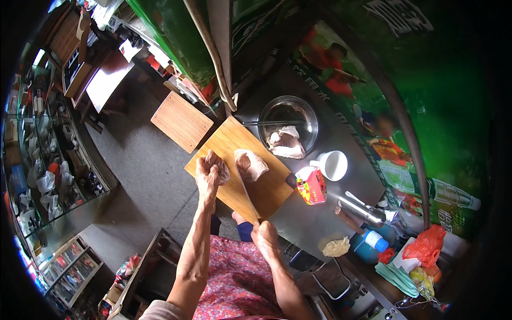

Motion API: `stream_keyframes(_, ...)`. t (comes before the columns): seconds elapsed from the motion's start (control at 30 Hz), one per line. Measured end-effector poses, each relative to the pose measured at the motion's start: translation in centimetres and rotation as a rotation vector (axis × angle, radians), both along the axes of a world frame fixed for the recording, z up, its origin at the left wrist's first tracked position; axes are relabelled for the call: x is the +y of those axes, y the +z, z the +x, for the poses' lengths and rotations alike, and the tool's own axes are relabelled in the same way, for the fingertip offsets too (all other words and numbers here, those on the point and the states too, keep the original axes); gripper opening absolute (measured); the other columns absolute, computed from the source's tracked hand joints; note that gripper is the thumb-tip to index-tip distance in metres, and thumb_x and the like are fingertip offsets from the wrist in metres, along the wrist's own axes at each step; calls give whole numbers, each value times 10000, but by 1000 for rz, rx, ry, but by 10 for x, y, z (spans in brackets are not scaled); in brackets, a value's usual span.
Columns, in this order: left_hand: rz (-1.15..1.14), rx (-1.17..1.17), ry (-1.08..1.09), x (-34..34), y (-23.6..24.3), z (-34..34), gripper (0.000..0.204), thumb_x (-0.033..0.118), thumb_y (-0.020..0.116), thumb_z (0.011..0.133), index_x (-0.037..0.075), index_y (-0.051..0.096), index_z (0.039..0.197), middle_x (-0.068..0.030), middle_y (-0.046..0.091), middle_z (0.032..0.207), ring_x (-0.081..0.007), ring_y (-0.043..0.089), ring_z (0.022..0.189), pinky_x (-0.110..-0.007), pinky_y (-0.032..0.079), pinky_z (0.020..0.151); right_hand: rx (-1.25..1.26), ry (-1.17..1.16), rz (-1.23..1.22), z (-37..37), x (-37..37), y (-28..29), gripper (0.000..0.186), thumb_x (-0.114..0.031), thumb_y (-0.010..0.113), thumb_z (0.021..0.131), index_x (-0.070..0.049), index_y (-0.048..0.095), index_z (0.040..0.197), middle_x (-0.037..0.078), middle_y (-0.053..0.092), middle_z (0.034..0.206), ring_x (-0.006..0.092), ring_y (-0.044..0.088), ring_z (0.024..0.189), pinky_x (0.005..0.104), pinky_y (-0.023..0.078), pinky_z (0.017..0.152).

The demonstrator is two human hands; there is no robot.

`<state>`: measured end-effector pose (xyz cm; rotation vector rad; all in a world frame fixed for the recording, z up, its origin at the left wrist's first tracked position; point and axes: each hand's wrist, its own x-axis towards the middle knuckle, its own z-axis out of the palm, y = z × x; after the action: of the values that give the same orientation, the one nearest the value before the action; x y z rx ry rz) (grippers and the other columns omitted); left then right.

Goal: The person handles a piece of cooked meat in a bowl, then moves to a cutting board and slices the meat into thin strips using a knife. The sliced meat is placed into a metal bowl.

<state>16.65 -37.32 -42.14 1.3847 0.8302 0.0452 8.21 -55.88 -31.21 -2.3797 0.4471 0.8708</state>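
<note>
On the wooden cutting board (269, 194), my left hand (208, 181) is closed on a piece of pale pinkish meat (222, 172). My right hand (265, 239) grips a long knife (246, 196) by its handle, with the blade angled across the board toward my left hand. A second piece of meat (250, 165) lies just right of the blade. Beyond the board sits a steel bowl (311, 116) with more meat (288, 150) inside and thin sticks lying across it.
Right of the board on the metal table (330, 205) stand a white mug (336, 165), red packet (311, 185), steel flask (362, 209) and plastic bags (424, 250). A wooden stool top (181, 121) is beyond the board; glass shelving (53, 176) lines the left; green panels (426, 106) stand right.
</note>
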Motion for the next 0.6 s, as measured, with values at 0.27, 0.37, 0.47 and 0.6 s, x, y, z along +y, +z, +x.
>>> stream_keyframes(0.27, -407, -38, 30, 3, 34, 0, 306, 10, 547, 890, 55, 491, 1188, -95, 653, 986, -192, 692, 794, -330, 613, 583, -117, -7, 57, -62, -65, -10, 268, -228, 627, 877, 35, 680, 884, 269, 668, 787, 441, 664, 753, 476, 515, 645)
stream_keyframes(0.37, -426, -81, 30, -3, 51, 10, 298, 34, 557, 894, 51, 495, 1185, -110, 660, 1002, -208, 704, 777, -350, 619, 574, -105, -98, 38, -69, -73, -5, 255, -228, 624, 879, 19, 688, 859, 255, 664, 744, 432, 668, 716, 468, 506, 616)
stream_keyframes(0.47, -382, -75, -84, -17, 74, 28, 357, 53, 577, 898, 34, 482, 1243, -125, 652, 1075, -206, 692, 864, -336, 612, 647, -92, -214, 65, -79, -80, -4, 294, -249, 626, 883, 30, 680, 809, 260, 645, 694, 425, 670, 681, 465, 503, 598)
stream_keyframes(0.6, -36, -338, -255, -46, 50, 87, 366, -17, 593, 845, 39, 534, 1202, -94, 622, 1081, -171, 593, 1046, -303, 456, 940, 34, -169, -98, -81, -81, 1, 406, -362, 609, 902, 17, 697, 787, 266, 632, 669, 433, 671, 695, 498, 512, 576)
